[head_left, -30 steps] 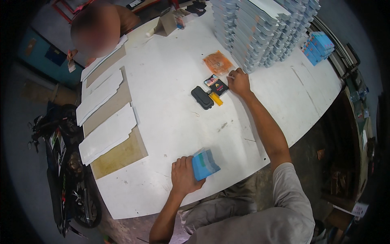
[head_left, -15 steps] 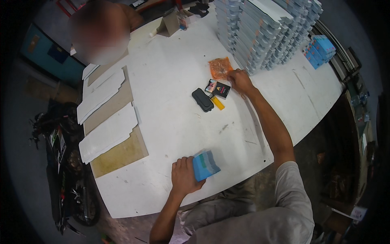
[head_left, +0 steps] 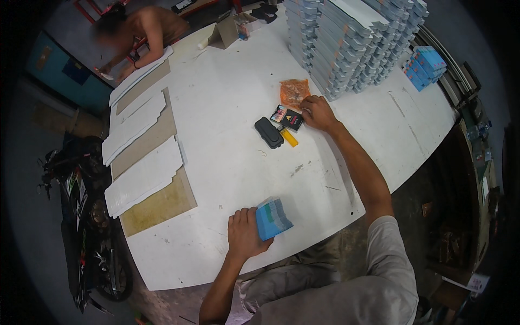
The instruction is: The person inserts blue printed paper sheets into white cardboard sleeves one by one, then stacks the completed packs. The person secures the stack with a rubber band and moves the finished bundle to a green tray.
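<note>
At the near side of the white table, my left hand (head_left: 245, 233) is wrapped round a small bundle of blue folded cartons (head_left: 270, 219), whose layered edges face right. My right arm reaches forward. The curled fingers of my right hand (head_left: 320, 114) are at the lower right corner of an orange plastic bag (head_left: 294, 93), whose small contents I cannot make out. Whatever those fingertips hold, if anything, is hidden. Just left of them lie a black cigarette pack (head_left: 287, 117), a yellow lighter (head_left: 289, 137) and a dark oblong case (head_left: 268, 133).
Tall stacks of pale grey-blue cartons (head_left: 346, 51) rise at the back right, with blue bundles (head_left: 424, 67) beside them. White sheets on brown boards (head_left: 154, 203) line the left edge. A person (head_left: 149, 32) leans over the far left corner. A motorbike (head_left: 89, 216) stands left.
My right hand has shifted slightly left, closer to the cigarette pack, which has turned a little. My left hand keeps its hold. The person at the far left has bent lower, away from the table's middle.
</note>
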Tool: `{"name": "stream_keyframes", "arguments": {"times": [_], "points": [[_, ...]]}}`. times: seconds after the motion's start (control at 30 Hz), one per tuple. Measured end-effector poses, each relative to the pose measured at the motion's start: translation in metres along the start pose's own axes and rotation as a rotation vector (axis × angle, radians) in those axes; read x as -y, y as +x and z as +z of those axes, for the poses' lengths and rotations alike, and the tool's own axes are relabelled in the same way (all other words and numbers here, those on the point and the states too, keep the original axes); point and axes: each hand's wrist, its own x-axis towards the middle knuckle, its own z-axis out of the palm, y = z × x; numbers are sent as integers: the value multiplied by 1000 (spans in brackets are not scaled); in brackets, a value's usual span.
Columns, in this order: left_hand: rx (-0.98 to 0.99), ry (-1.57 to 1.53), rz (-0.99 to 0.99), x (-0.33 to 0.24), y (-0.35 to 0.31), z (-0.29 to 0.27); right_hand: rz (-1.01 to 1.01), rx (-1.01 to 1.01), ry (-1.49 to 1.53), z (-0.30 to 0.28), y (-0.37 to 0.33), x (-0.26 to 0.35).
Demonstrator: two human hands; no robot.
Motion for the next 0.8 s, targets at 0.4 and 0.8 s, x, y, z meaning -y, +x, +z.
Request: {"name": "stream_keyframes", "arguments": {"times": [0.4, 0.8], "points": [[29, -6, -15, 0, 0, 1, 240, -28, 311, -5, -1, -6], [12, -15, 26, 3, -1, 4, 566, -161, 1002, -61, -60, 35]]}}
